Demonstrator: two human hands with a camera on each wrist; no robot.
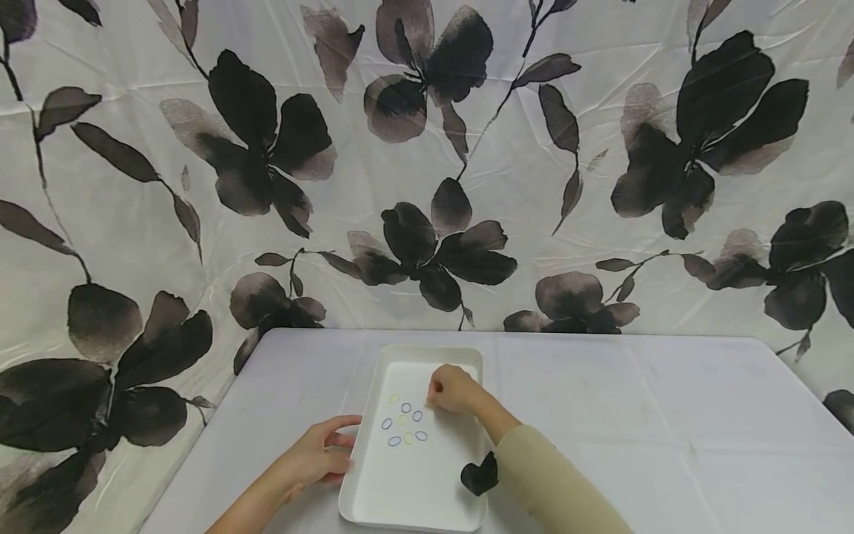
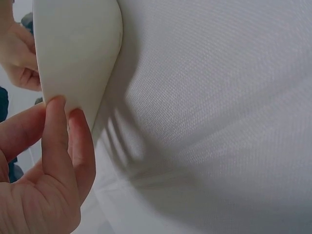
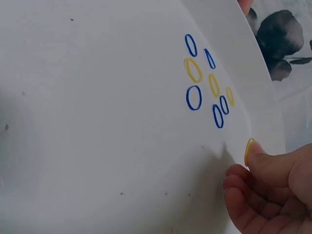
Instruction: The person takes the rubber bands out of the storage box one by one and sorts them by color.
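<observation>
My right hand (image 1: 454, 389) is over the far right part of a white tray (image 1: 427, 497). Its thumb and a finger pinch a small yellow rubber band (image 3: 246, 155), while the other fingers curl beneath. Beside it on the tray floor lie several blue rubber bands (image 3: 187, 99) and a few yellow rubber bands (image 3: 211, 84), loosely grouped and apart from the hand. At the tray's left side is my left hand (image 1: 313, 452), its fingers spread. In the left wrist view its fingertips (image 2: 56, 105) rest against the tray's outer wall, close under the rim.
A white cloth (image 1: 634, 430) covers the table under the tray. Behind the table hangs a white curtain (image 1: 567, 222) with dark flowers. A dark object (image 1: 480, 475) sits by the right sleeve (image 1: 554, 475), over the tray's right edge.
</observation>
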